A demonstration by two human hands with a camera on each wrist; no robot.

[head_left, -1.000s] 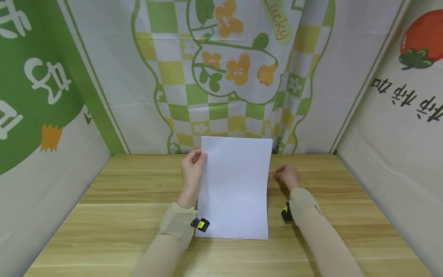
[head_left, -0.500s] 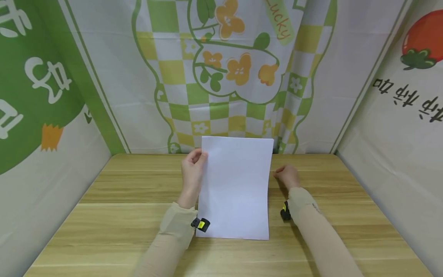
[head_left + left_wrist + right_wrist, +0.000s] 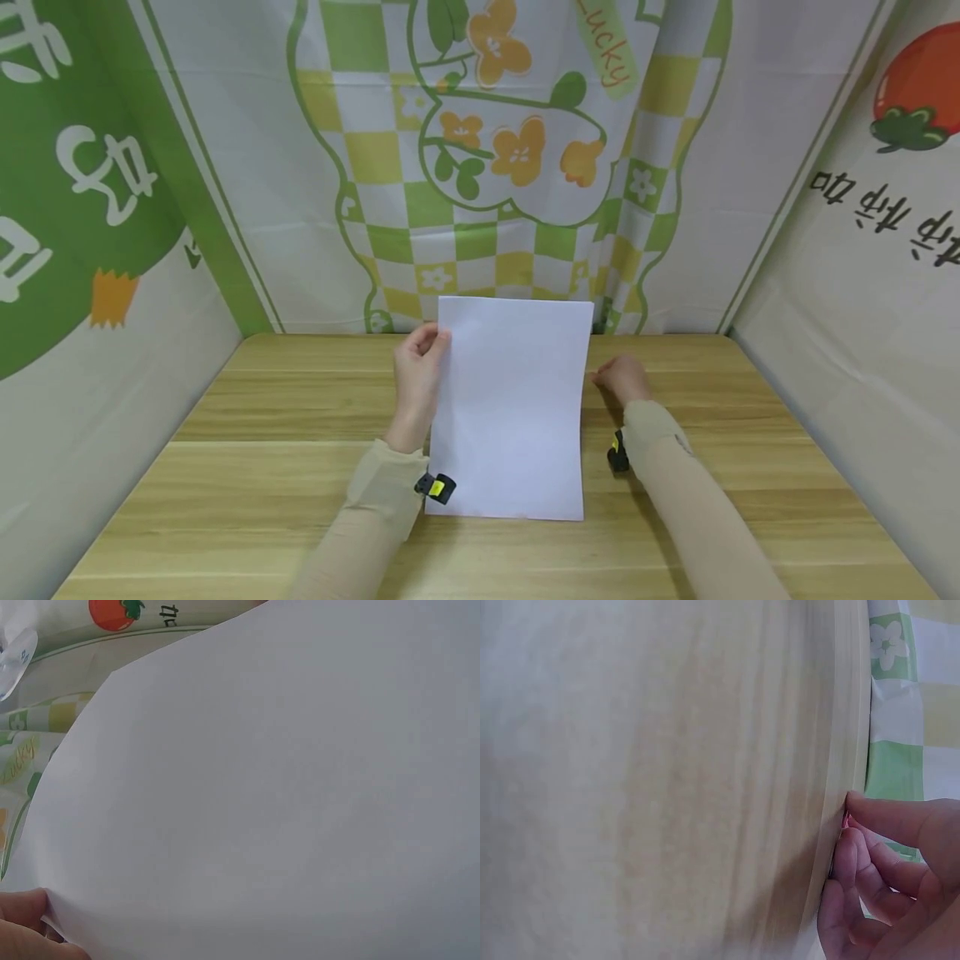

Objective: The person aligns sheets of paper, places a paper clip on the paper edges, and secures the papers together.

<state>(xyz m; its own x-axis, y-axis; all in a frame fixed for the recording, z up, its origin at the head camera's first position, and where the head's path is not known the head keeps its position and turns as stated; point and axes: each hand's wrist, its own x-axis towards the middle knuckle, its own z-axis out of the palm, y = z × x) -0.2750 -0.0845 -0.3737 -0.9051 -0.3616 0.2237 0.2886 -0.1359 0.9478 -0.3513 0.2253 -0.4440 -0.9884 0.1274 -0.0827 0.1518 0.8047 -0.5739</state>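
Note:
A blank white sheet of paper (image 3: pixel 510 408) stands raised over the table, its lower edge toward me. My left hand (image 3: pixel 417 367) pinches its upper left edge between thumb and fingers; the left wrist view shows the paper (image 3: pixel 262 795) bending away from that grip. To the right of the sheet, apart from it, my right hand (image 3: pixel 624 380) is low at the tabletop with curled fingers. In the right wrist view a tiny red sliver (image 3: pixel 846 820) shows between the right hand's thumb and forefinger. Most of that thing is hidden, so its kind cannot be told.
The wooden table (image 3: pixel 285 475) reaches back to a green and yellow checked cloth (image 3: pixel 375 158). Printed cloth walls flank it, with a tomato picture (image 3: pixel 918 92) on the right one. Black wrist cameras sit on both sleeves.
The right wrist and sleeve have shifted slightly left and away from me, its fingertips staying nearly in place. The left hand and the paper hold almost still.

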